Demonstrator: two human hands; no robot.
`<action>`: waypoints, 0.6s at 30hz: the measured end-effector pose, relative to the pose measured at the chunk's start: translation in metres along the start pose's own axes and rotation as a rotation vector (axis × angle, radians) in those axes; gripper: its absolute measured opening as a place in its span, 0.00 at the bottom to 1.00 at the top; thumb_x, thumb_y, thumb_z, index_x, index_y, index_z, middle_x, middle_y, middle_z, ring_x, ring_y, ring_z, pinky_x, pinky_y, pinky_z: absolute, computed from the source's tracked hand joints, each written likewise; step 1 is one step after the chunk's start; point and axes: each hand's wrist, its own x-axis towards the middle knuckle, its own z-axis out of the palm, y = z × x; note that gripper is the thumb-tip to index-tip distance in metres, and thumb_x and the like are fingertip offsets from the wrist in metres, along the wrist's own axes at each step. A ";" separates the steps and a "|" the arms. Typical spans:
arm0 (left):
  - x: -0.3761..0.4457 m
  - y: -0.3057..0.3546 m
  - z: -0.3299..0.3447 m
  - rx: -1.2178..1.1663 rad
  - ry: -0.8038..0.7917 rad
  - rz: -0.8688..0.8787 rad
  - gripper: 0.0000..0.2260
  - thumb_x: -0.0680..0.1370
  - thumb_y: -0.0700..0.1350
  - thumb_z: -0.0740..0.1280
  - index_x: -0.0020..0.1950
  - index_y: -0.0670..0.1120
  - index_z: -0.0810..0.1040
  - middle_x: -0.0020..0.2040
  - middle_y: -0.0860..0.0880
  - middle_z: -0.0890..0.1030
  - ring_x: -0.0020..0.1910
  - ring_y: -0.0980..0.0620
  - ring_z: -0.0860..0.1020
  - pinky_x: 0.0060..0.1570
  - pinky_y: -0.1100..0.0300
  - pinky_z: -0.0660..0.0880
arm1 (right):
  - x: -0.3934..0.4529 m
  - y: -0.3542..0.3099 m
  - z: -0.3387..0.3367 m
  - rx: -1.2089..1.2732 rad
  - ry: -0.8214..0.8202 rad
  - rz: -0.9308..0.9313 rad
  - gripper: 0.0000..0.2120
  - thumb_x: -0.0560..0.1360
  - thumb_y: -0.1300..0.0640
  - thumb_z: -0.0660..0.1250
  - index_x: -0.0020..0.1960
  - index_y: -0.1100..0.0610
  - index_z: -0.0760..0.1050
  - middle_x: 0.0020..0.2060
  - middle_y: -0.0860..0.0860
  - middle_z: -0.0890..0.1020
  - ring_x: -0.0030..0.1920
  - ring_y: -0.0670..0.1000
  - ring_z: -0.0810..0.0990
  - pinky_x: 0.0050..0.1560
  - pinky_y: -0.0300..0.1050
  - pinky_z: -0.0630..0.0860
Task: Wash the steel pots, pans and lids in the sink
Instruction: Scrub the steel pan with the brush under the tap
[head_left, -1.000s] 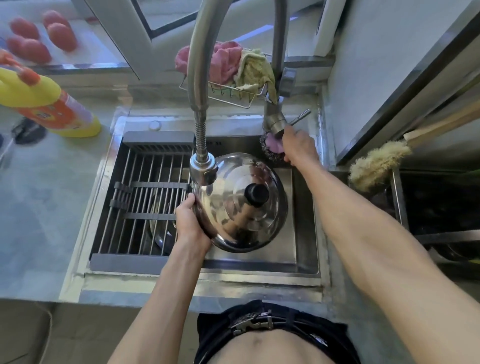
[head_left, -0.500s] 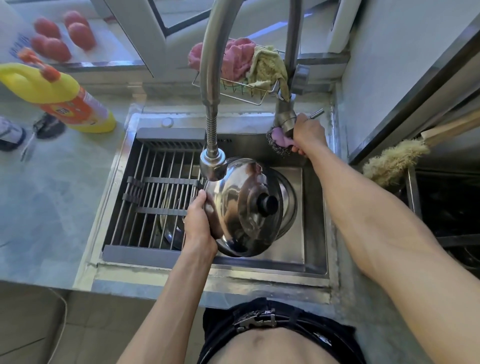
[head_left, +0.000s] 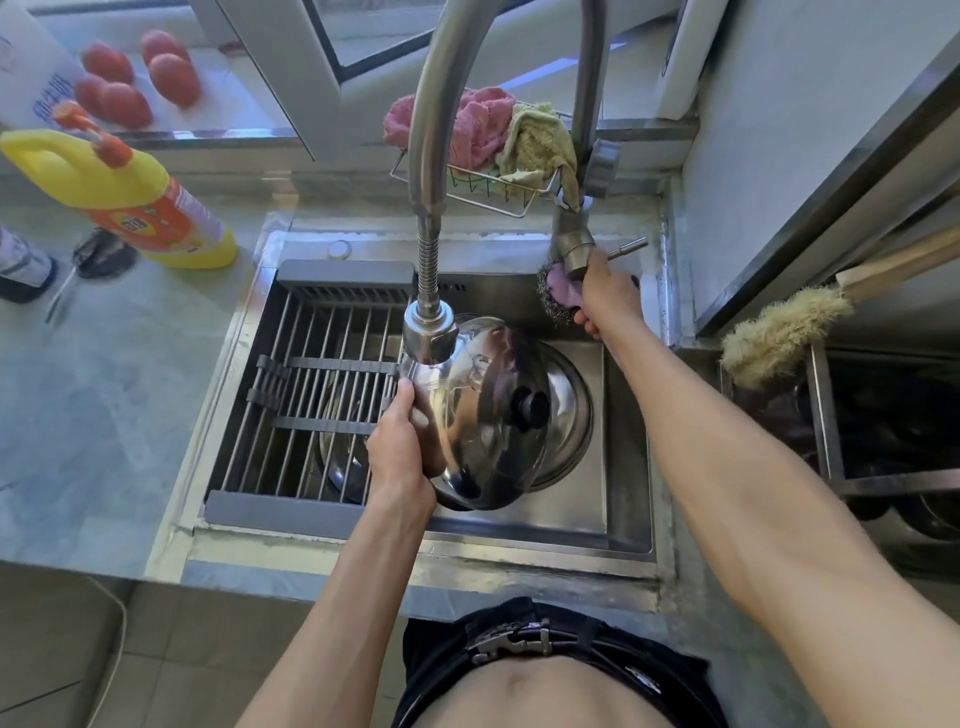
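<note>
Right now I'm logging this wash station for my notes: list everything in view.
steel lid: one, silver, black knob, held tilted over the sink
pan: one, steel, in the sink behind the lid
faucet: one, grey, head at the lid's top edge
drain rack: one, grey, across the sink's left half
scrubber: one, steel wool with pink grip, at the faucet base
cloths: two, pink and yellow, in a wire basket
detergent bottle: one, yellow, left counter
tomatoes: several, red, windowsill
brush: one, tan, right
left hand: grips the lid's rim
right hand: holds the scrubber

you stand in a home kitchen: a steel sink (head_left: 628, 525) with tall faucet (head_left: 431, 156), detergent bottle (head_left: 130, 202), tomatoes (head_left: 124, 78) by the window.
</note>
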 end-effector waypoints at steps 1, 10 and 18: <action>0.000 -0.001 -0.001 0.024 -0.012 0.016 0.19 0.76 0.60 0.71 0.53 0.43 0.85 0.52 0.45 0.87 0.53 0.45 0.85 0.60 0.45 0.80 | -0.006 0.006 -0.001 -0.021 -0.028 -0.022 0.27 0.82 0.38 0.50 0.51 0.58 0.76 0.36 0.56 0.81 0.30 0.51 0.76 0.28 0.41 0.70; -0.004 0.004 -0.006 0.242 -0.205 0.371 0.09 0.85 0.41 0.61 0.53 0.43 0.81 0.41 0.49 0.82 0.37 0.55 0.78 0.37 0.63 0.78 | -0.114 0.032 -0.018 -0.320 -0.123 -0.667 0.06 0.78 0.48 0.68 0.52 0.49 0.77 0.32 0.47 0.81 0.35 0.47 0.81 0.38 0.44 0.76; -0.006 0.014 -0.007 0.328 -0.204 0.253 0.17 0.80 0.28 0.59 0.51 0.47 0.81 0.38 0.52 0.84 0.34 0.55 0.81 0.33 0.62 0.79 | -0.149 0.016 -0.015 -0.654 -0.212 -0.864 0.12 0.81 0.47 0.63 0.55 0.52 0.81 0.43 0.52 0.84 0.45 0.59 0.81 0.45 0.53 0.78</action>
